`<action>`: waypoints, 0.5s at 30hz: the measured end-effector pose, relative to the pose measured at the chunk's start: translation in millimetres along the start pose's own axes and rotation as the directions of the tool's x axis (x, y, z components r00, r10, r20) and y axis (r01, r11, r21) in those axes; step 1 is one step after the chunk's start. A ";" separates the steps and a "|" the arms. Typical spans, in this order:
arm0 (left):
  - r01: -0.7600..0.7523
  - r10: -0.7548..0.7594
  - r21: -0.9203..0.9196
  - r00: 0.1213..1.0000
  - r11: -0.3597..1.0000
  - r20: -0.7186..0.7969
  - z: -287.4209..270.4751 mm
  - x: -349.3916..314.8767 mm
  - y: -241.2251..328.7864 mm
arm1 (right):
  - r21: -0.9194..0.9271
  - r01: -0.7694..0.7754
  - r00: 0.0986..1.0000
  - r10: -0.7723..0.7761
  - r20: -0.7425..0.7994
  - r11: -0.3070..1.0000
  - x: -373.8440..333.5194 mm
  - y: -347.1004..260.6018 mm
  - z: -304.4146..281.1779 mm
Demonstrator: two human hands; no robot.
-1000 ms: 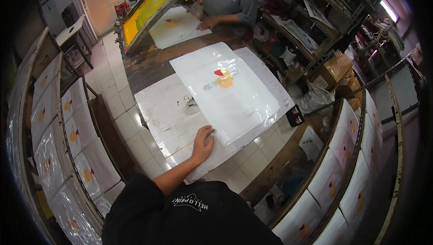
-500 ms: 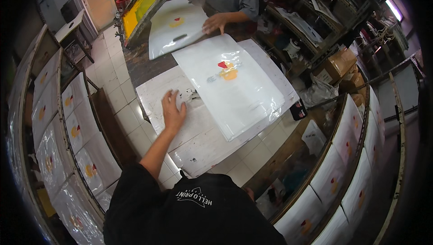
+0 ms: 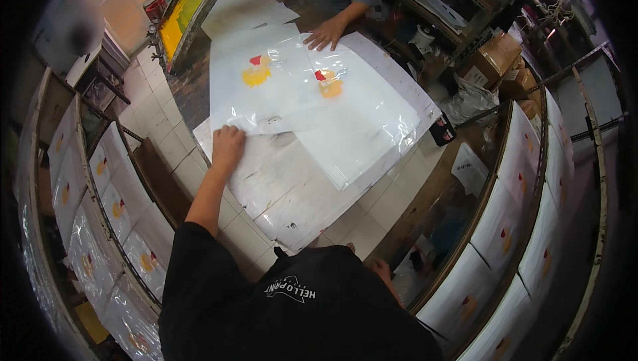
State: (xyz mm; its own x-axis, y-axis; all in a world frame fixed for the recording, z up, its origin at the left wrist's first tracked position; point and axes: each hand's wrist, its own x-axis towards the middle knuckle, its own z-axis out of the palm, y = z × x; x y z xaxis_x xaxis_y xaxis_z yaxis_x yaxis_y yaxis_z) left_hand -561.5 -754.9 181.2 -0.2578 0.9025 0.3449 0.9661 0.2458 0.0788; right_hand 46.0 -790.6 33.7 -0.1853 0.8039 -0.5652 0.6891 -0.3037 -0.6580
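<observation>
My left hand (image 3: 228,147) is closed on the near left corner of a white plastic bag (image 3: 236,98) with a red and yellow print. That bag lies over the pale board (image 3: 272,181) and partly laps the stack of similar white plastic bags (image 3: 372,135), whose top one has a red and orange print. A co-worker's hand (image 3: 325,33) rests on the bags' far edge. My right hand (image 3: 381,270) hangs low at my right side, mostly hidden by my black shirt; its fingers do not show clearly.
A screen-printing frame (image 3: 189,12) with yellow ink stands tilted at the far left. Another white sheet (image 3: 246,10) lies behind the bag. Racks of printed white bags stand on the left (image 3: 139,254) and right (image 3: 492,268). Cardboard boxes (image 3: 492,62) sit at the far right.
The printed bag has come from the far table toward me, onto the board. My left hand has closed on its corner, having been open above the board. The co-worker's hand has shifted slightly.
</observation>
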 end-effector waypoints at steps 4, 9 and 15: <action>-0.271 0.277 -0.101 0.960 0.957 0.043 -26.4 -49.2 75.7 | 0.376 0.146 0.989 -0.127 -0.076 0.915 24.2 -29.2 14.6; -0.362 0.435 -0.362 0.889 0.859 0.144 -64.7 -89.5 179.3 | 0.853 0.061 0.845 -0.481 0.232 0.518 -26.1 -219.8 -13.8; -0.441 0.599 -0.495 0.770 0.749 0.219 -75.5 -97.3 251.6 | 0.639 0.386 0.857 -0.515 0.020 0.666 -7.7 -279.9 -12.4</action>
State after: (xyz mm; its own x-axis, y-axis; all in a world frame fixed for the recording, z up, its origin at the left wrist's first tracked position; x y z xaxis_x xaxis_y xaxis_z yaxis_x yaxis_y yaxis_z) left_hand -292.4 -807.6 238.2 0.3769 0.9199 0.1080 0.8437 -0.3891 0.3697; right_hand -136.8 -705.4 228.4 -0.5276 0.8352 -0.1550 -0.0603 -0.2188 -0.9739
